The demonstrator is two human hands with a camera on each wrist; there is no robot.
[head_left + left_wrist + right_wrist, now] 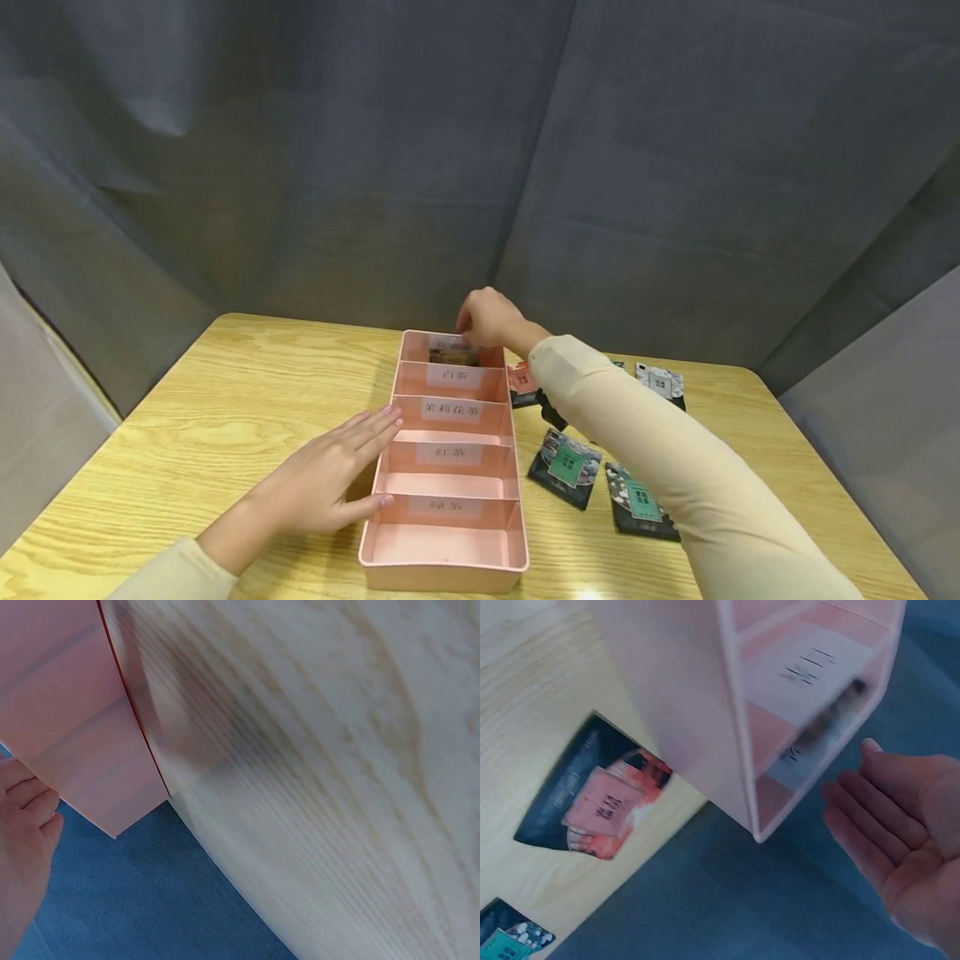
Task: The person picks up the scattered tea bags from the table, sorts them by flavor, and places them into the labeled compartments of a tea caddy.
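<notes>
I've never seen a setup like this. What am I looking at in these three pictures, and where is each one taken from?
There is no machine working here, only a person. The widest picture comes from a camera worn on the head, looking forward and down; the other two come from cameras worn on the left and right wrists. On the table stands a pink box with five compartments, and flat packets lie to its right. A brownish item, probably another packet, is in the farthest compartment. The left hand touches the box's left side. The right hand is at the box's far end; the right wrist picture shows its fingers loosely spread, with nothing held.
</notes>
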